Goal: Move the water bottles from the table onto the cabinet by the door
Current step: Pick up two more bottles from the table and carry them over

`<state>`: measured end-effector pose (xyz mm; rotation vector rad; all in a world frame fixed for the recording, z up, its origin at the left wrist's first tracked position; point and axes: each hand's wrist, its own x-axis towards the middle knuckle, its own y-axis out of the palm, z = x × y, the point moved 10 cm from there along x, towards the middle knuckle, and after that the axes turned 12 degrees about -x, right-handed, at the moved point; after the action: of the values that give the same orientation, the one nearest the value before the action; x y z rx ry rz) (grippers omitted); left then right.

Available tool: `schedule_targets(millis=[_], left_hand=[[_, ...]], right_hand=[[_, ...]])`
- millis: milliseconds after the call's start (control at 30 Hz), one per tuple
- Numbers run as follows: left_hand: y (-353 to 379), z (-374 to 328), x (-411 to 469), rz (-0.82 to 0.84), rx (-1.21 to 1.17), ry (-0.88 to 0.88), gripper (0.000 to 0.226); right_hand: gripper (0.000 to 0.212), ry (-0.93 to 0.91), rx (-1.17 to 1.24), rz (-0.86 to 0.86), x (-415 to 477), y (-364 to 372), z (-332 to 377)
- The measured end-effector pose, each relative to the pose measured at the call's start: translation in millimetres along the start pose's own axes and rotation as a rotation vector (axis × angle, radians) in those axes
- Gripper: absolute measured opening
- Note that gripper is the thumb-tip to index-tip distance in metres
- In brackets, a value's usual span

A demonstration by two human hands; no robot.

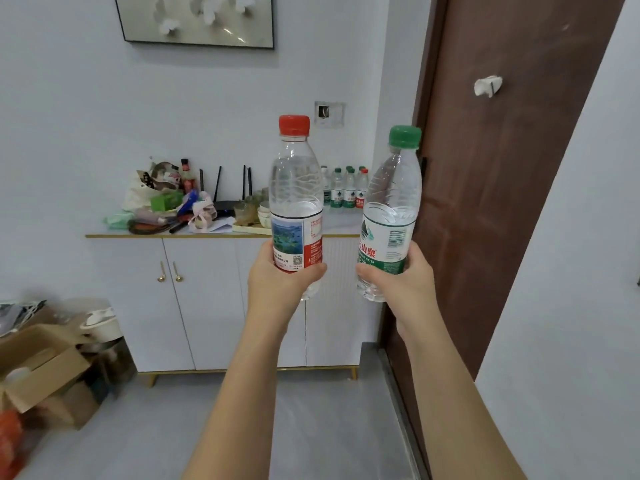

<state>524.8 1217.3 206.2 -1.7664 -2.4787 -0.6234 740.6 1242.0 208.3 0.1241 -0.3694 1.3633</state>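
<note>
My left hand [277, 278] grips a clear water bottle with a red cap [295, 188] around its lower part, holding it upright at chest height. My right hand [403, 280] holds a second bottle with a green cap [389, 209], tilted slightly to the right. Both bottles are raised in front of the white cabinet [207, 299], which stands against the wall left of the brown door [502, 188]. Several small water bottles [346, 190] stand on the right end of the cabinet top, partly hidden behind the two held bottles.
The cabinet's left half is crowded with bags, a black router [225, 202], cups on a tray [251, 228] and papers. Open cardboard boxes [45, 372] and clutter sit on the floor at the left. Grey floor lies between me and the cabinet.
</note>
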Motion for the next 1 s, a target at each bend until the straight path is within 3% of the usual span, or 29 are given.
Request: schedule_targets(millis=[400,1000], left_hand=[[72,79,173,-0.017,0.033,0.008,0.062],[148,206,375,0.032,0.062,-0.061,0.053]], right_hand=[[0.056,0.018,0.01,-0.004,204,17,-77],[0.058,0.109,-0.035,-0.094,407,42,-203]])
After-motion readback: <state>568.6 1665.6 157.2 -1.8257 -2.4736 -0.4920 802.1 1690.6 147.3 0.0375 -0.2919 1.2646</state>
